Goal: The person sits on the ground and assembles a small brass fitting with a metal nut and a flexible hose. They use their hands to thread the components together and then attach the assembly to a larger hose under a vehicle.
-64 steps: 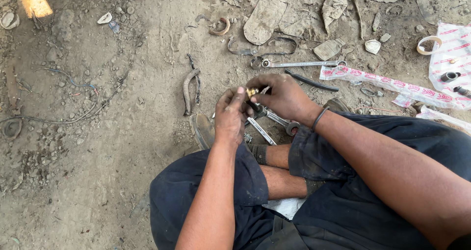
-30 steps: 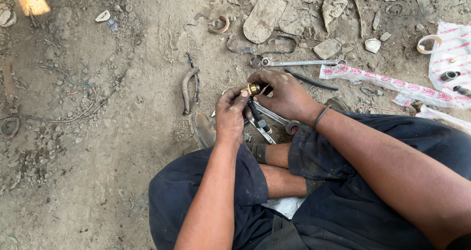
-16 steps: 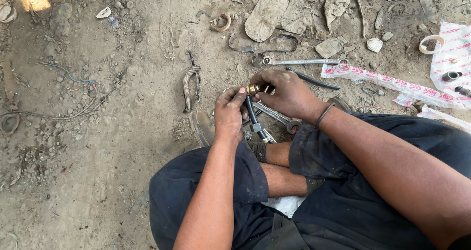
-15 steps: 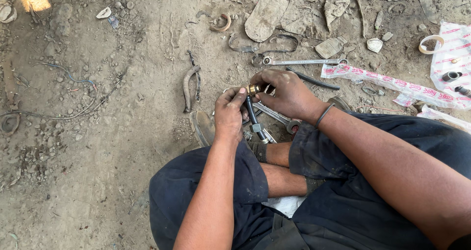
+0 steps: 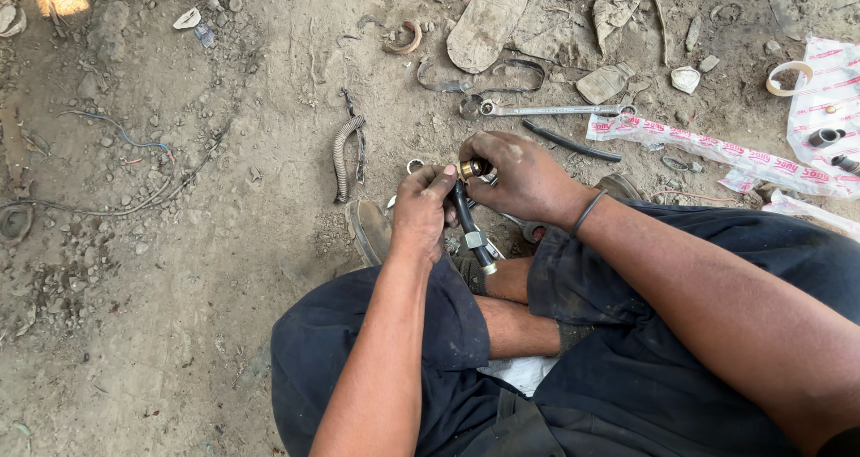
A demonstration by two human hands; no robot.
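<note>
Just above the middle of the frame both hands meet over the dirt: the left hand (image 5: 421, 208) comes up from the bottom edge along a straight forearm, fingers curled tight around the upper part of a short black hose (image 5: 466, 219), thumb pressed on top. The right hand (image 5: 520, 175) reaches in from the lower right, wrist bent, a dark band around it, fingers closed over the brass fitting (image 5: 472, 167) at the hose's top end. Only a sliver of that fitting shows between the two thumbs; how it joins the hose is covered. The hose runs down toward the knees and ends in a silver nut (image 5: 475, 240). Under the hands something metal lies on the ground, mostly hidden, hard to name. A long wrench (image 5: 546, 110) lies in the dirt just above the hands, a ribbed spring-like piece (image 5: 343, 152) to their left, and a plastic wrapper (image 5: 717, 148) stretches off the right edge, cut off.
</note>
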